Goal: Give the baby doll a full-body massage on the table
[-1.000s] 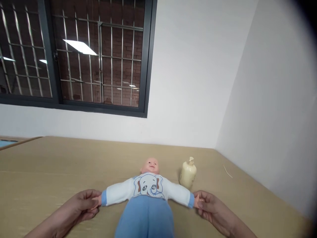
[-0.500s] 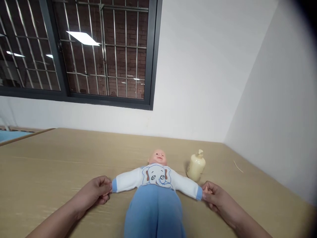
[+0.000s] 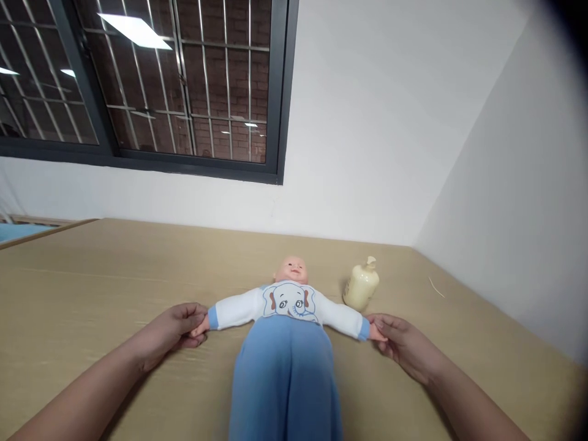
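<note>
While left hand [image 3: 184,326] and right hand [image 3: 399,342] still pinch the doll [image 3: 289,300] by its hands, more of these shows than earlier; it lies face-up on the tan table [image 3: 114,275], near a bottle [image 3: 362,286]; window [image 3: 279,92] behind.

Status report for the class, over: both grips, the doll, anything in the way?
Left grip, right grip: each holding one doll hand. Doll: face up, arms spread. Bottle: upright near right grip, blocking neither hold.

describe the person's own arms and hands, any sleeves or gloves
The left hand and right hand are ungloved, with no rings visible. The left forearm and right forearm are bare, with no sleeve, watch, bracelet or clear marking in view.
</note>
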`<action>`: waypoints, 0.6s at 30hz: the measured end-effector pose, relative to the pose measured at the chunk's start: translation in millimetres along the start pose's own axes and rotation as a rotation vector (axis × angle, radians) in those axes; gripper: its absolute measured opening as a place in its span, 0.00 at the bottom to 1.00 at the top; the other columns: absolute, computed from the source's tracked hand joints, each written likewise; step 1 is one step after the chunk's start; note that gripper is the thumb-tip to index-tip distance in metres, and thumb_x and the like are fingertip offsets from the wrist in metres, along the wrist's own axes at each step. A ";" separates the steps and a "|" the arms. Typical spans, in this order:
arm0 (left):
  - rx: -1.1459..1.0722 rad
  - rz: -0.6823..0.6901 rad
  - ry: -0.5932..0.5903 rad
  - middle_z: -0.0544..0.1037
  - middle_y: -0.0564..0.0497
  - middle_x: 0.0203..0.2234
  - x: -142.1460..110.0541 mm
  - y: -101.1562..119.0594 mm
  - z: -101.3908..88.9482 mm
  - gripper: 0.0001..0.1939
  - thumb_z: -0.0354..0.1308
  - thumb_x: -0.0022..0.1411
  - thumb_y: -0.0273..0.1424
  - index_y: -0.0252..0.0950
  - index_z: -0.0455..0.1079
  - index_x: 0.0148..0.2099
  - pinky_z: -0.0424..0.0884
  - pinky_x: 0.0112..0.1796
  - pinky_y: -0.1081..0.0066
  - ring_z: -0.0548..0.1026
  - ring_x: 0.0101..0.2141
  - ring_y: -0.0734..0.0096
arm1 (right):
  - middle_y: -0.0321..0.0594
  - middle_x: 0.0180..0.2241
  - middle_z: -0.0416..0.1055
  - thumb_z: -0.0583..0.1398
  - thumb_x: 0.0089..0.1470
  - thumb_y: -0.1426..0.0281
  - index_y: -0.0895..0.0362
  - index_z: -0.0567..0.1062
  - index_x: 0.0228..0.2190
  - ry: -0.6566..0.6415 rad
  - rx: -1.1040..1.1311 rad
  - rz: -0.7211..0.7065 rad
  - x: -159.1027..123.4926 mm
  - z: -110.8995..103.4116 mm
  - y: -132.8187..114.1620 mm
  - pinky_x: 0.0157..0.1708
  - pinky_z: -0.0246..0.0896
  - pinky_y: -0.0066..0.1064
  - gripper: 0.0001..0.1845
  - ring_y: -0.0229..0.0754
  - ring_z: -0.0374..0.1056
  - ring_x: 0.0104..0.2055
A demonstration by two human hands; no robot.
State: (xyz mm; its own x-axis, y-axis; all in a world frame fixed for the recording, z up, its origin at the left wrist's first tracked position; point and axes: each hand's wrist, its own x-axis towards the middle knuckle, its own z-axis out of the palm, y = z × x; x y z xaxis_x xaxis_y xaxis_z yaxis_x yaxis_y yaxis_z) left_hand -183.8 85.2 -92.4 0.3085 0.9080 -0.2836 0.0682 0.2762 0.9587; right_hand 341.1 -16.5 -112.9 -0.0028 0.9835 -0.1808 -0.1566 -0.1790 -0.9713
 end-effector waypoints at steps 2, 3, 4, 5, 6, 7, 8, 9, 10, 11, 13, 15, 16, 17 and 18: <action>-0.013 -0.015 -0.017 0.77 0.48 0.31 -1.5 1.5 -4.4 0.20 0.74 0.51 0.38 0.32 0.77 0.43 0.72 0.35 0.75 0.73 0.32 0.69 | 0.41 0.33 0.73 0.70 0.54 0.58 0.59 0.80 0.44 -0.026 0.033 0.013 -1.6 -3.4 -1.1 0.29 0.61 0.25 0.21 0.33 0.63 0.29; -0.020 -0.014 -0.031 0.77 0.47 0.33 -2.2 2.5 -6.2 0.20 0.74 0.50 0.36 0.32 0.78 0.44 0.73 0.37 0.75 0.74 0.34 0.68 | 0.41 0.34 0.74 0.70 0.53 0.60 0.59 0.80 0.46 -0.035 0.044 0.013 -2.4 -4.6 -1.4 0.30 0.62 0.25 0.22 0.34 0.65 0.29; -0.028 -0.013 -0.047 0.78 0.45 0.35 -2.8 3.4 -7.6 0.21 0.74 0.50 0.35 0.32 0.78 0.45 0.74 0.39 0.74 0.75 0.36 0.66 | 0.42 0.35 0.75 0.71 0.52 0.61 0.59 0.79 0.47 -0.043 0.048 0.009 -3.5 -5.1 -1.9 0.30 0.63 0.25 0.23 0.34 0.66 0.30; -0.030 -0.017 -0.056 0.78 0.44 0.37 -3.1 4.2 -8.8 0.22 0.75 0.49 0.34 0.32 0.78 0.46 0.75 0.41 0.72 0.76 0.37 0.65 | 0.42 0.35 0.75 0.72 0.51 0.63 0.59 0.79 0.48 -0.047 0.045 0.003 -4.6 -4.9 -2.5 0.31 0.64 0.26 0.24 0.34 0.67 0.30; -0.026 -0.022 -0.053 0.78 0.43 0.38 -3.1 4.7 -9.7 0.24 0.75 0.49 0.35 0.31 0.78 0.47 0.76 0.41 0.71 0.76 0.37 0.63 | 0.41 0.35 0.75 0.73 0.50 0.64 0.59 0.78 0.49 -0.049 0.041 -0.004 -5.8 -3.9 -3.5 0.30 0.64 0.27 0.26 0.34 0.68 0.30; -0.013 -0.029 -0.040 0.78 0.42 0.39 -2.6 4.7 -10.5 0.26 0.76 0.48 0.35 0.31 0.77 0.48 0.76 0.42 0.70 0.77 0.38 0.62 | 0.40 0.34 0.75 0.73 0.48 0.65 0.58 0.77 0.49 -0.054 0.027 -0.009 -7.1 -2.1 -4.8 0.30 0.64 0.27 0.27 0.34 0.68 0.29; 0.006 -0.033 -0.021 0.78 0.42 0.40 -1.7 4.4 -11.3 0.27 0.76 0.48 0.35 0.30 0.76 0.49 0.76 0.42 0.71 0.77 0.38 0.63 | 0.39 0.33 0.75 0.74 0.47 0.67 0.58 0.77 0.49 -0.056 0.005 -0.013 -8.2 0.3 -6.4 0.29 0.63 0.27 0.27 0.34 0.68 0.29; 0.031 -0.039 -0.001 0.79 0.43 0.40 -0.3 3.5 -12.1 0.28 0.76 0.48 0.35 0.30 0.76 0.50 0.76 0.41 0.71 0.77 0.38 0.64 | 0.38 0.31 0.75 0.74 0.45 0.68 0.58 0.77 0.47 -0.053 -0.015 -0.022 -9.0 3.0 -8.1 0.29 0.63 0.26 0.26 0.34 0.68 0.28; 0.058 -0.039 0.018 0.79 0.44 0.40 1.5 2.2 -13.1 0.29 0.76 0.48 0.35 0.30 0.75 0.51 0.76 0.41 0.73 0.77 0.37 0.65 | 0.37 0.31 0.75 0.74 0.45 0.69 0.58 0.77 0.46 -0.060 -0.038 -0.028 -9.4 5.7 -9.6 0.28 0.62 0.26 0.25 0.34 0.67 0.28; 0.084 -0.041 0.035 0.79 0.45 0.39 3.6 0.6 -14.1 0.29 0.76 0.48 0.35 0.29 0.74 0.51 0.76 0.40 0.74 0.77 0.36 0.67 | 0.35 0.29 0.74 0.75 0.42 0.70 0.58 0.77 0.43 -0.047 -0.050 -0.049 -9.5 8.3 -10.8 0.26 0.59 0.25 0.25 0.33 0.66 0.27; 0.130 -0.044 0.045 0.79 0.47 0.36 8.0 -3.3 -16.4 0.28 0.76 0.50 0.35 0.29 0.73 0.50 0.75 0.36 0.77 0.76 0.34 0.71 | 0.34 0.28 0.73 0.75 0.41 0.71 0.58 0.76 0.40 -0.037 -0.075 -0.064 -8.8 12.5 -11.9 0.24 0.55 0.24 0.24 0.33 0.64 0.26; 0.150 -0.035 0.048 0.78 0.48 0.33 11.3 -6.8 -18.1 0.26 0.74 0.53 0.37 0.28 0.73 0.49 0.73 0.33 0.79 0.75 0.31 0.74 | 0.33 0.26 0.72 0.75 0.41 0.69 0.58 0.75 0.36 -0.002 -0.093 -0.066 -8.0 15.1 -11.3 0.23 0.50 0.24 0.21 0.32 0.62 0.24; 0.156 -0.030 0.047 0.78 0.49 0.32 12.3 -8.1 -18.5 0.25 0.73 0.54 0.37 0.29 0.73 0.49 0.73 0.32 0.79 0.74 0.30 0.74 | 0.32 0.24 0.71 0.75 0.42 0.68 0.57 0.74 0.34 0.019 -0.100 -0.070 -7.6 15.8 -10.5 0.22 0.49 0.24 0.19 0.31 0.61 0.24; 0.163 -0.028 0.047 0.77 0.50 0.31 12.7 -8.9 -18.4 0.25 0.73 0.55 0.38 0.29 0.73 0.49 0.72 0.32 0.80 0.73 0.29 0.75 | 0.31 0.22 0.69 0.75 0.42 0.67 0.57 0.74 0.31 0.039 -0.104 -0.074 -7.3 16.2 -9.7 0.22 0.48 0.24 0.19 0.31 0.60 0.23; 0.172 -0.025 0.048 0.77 0.50 0.30 12.7 -9.2 -17.9 0.24 0.72 0.56 0.39 0.29 0.72 0.49 0.72 0.31 0.80 0.73 0.29 0.75 | 0.30 0.22 0.69 0.75 0.43 0.66 0.57 0.73 0.30 0.057 -0.107 -0.079 -7.1 16.3 -8.8 0.22 0.48 0.24 0.18 0.30 0.59 0.22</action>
State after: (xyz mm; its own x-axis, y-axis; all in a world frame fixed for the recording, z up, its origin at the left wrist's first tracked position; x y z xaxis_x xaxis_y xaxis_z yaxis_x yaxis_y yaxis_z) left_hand -197.5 99.8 -105.2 0.2589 0.9167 -0.3044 0.2377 0.2450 0.9399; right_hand 326.4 -21.5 -100.6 0.0617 0.9922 -0.1083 -0.0477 -0.1055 -0.9933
